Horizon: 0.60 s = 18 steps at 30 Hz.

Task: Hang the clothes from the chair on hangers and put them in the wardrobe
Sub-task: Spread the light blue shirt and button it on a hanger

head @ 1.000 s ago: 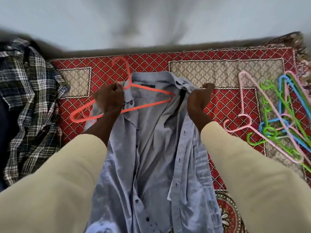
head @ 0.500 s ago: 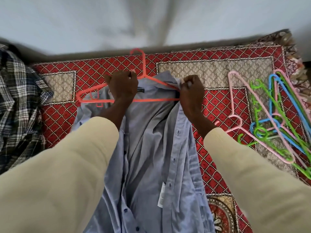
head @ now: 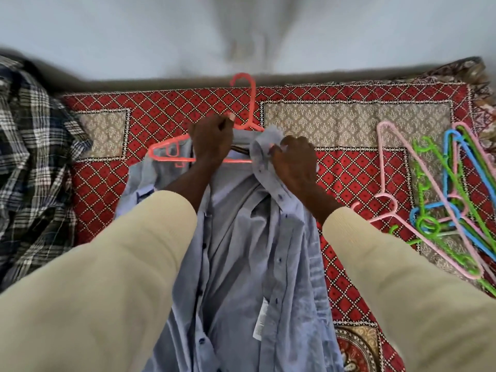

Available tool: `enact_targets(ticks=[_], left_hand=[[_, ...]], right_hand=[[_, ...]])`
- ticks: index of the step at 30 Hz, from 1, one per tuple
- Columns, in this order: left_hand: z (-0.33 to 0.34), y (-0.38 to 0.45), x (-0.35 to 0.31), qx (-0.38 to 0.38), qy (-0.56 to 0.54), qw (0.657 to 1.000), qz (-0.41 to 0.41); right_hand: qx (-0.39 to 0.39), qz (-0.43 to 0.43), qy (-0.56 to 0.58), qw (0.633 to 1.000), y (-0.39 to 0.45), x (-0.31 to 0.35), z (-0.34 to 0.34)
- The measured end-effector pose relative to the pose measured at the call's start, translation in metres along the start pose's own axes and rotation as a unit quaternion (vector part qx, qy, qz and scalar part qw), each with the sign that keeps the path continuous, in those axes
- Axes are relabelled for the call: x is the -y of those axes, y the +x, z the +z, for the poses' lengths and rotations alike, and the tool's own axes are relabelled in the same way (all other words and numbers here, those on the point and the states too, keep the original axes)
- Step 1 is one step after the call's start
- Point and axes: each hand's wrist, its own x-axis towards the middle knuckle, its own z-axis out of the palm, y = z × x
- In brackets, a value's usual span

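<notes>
His left hand point(head: 212, 142) grips the coral hanger point(head: 171, 150) inside the pale blue shirt point(head: 241, 237); his right hand point(head: 294, 163) bunches its collar. The shirt lies on the red patterned bedspread point(head: 349, 173), spare hangers point(head: 440, 200) to the right.

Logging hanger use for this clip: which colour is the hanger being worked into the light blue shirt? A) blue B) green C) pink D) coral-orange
D: the coral-orange hanger sits in the shirt collar between both hands, while the pink, green and blue hangers lie aside, untouched.
</notes>
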Motion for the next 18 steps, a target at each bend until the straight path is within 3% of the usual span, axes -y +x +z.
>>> enact_targets(ticks=[2,3,5,8,12,13,16,18], left_hand=[[-0.006,0.005,0.001,0.018,-0.044,0.999,0.018],[-0.01,0.008,0.001,0.025,-0.057,0.998,0.032],[-0.015,0.009,-0.005,0.036,-0.088,0.993,0.07],[-0.028,0.01,-0.008,0.042,-0.17,0.981,0.089],[-0.057,0.003,0.035,-0.184,-0.076,0.979,0.046],[-0.062,-0.008,0.051,-0.195,-0.046,0.979,0.048],[-0.055,-0.047,0.091,-0.047,0.059,0.993,0.09],[-0.04,-0.057,0.1,0.052,0.142,0.987,0.053]], right_hand=[[-0.075,-0.08,-0.015,0.994,0.014,0.007,-0.003],[-0.068,-0.115,0.022,0.991,0.023,0.017,-0.003],[0.04,-0.118,0.119,0.985,0.044,0.042,-0.006],[0.17,-0.046,0.246,0.953,0.066,0.06,-0.003],[0.123,-0.021,0.303,0.945,0.075,0.057,-0.001],[0.107,-0.016,0.316,0.943,0.075,0.057,0.0],[0.087,-0.001,0.32,0.943,0.079,0.058,0.005],[0.101,-0.007,0.299,0.949,0.081,0.059,0.008]])
